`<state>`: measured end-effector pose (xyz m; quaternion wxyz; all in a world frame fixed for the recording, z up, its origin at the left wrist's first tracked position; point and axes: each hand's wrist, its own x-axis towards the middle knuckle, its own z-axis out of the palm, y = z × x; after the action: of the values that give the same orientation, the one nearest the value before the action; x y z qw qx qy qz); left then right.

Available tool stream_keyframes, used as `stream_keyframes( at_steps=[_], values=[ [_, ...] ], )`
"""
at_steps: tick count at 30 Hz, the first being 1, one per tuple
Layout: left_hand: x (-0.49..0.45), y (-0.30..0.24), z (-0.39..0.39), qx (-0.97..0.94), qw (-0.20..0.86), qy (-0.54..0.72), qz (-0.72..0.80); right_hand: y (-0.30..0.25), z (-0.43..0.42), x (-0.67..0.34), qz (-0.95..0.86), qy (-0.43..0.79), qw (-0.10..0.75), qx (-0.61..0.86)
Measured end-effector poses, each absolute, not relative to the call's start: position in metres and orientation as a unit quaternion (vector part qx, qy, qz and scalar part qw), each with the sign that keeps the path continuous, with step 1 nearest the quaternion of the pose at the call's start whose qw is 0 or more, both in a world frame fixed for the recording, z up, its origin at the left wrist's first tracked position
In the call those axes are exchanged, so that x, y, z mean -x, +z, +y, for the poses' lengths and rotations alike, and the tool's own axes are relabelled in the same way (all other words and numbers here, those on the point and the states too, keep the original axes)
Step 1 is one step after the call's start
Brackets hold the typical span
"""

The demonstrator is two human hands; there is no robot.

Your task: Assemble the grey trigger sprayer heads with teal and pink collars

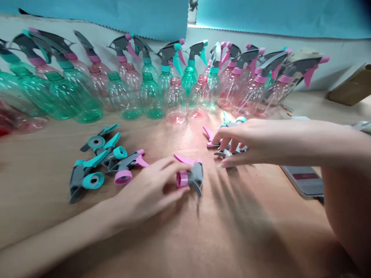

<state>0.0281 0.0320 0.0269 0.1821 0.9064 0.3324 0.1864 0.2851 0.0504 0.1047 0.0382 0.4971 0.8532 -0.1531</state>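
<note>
Left hand (153, 183) grips a pink-collared spray head (196, 175), right hand (242, 141) reaches into a pile

On the near part of the wooden table (220, 247), the left hand pinches the pink collar between thumb and fingers, the gray body pointing away to the right. Just beyond its wrist lie four loose spray heads (93, 180), three with teal collars and one with pink. To the right, a dark phone-like object (307, 179) lies below the right forearm. The right hand's fingers curl over a jumbled pile of spray heads (224, 153); whether they grip one, I cannot tell. Farther back stand open green and pink bottles (175, 102), bottles with sprayers fitted (251, 92) mostly behind them, and blue cloth (278, 17) hangs at the back
</note>
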Motion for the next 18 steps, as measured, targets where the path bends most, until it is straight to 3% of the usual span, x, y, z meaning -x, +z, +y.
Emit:
stream_keyframes(
  at_steps=[3, 7, 12, 18],
  values=[
    [-0.014, 0.046, 0.038, -0.854, 0.213, 0.256, 0.401, 0.102, 0.046, -0.274, 0.872, -0.167, 0.07, -0.455],
    [-0.014, 0.056, 0.038, -0.824, 0.242, 0.303, 0.413, 0.101, 0.035, -0.256, 0.884, -0.192, 0.045, -0.425],
    [-0.029, 0.048, 0.039, -0.891, 0.149, 0.239, 0.355, 0.092, 0.034, -0.242, 0.884, -0.245, 0.049, -0.394],
    [-0.038, 0.036, 0.045, -0.898, 0.027, 0.285, 0.335, 0.083, 0.043, -0.233, 0.893, -0.233, 0.025, -0.384]
  ],
)
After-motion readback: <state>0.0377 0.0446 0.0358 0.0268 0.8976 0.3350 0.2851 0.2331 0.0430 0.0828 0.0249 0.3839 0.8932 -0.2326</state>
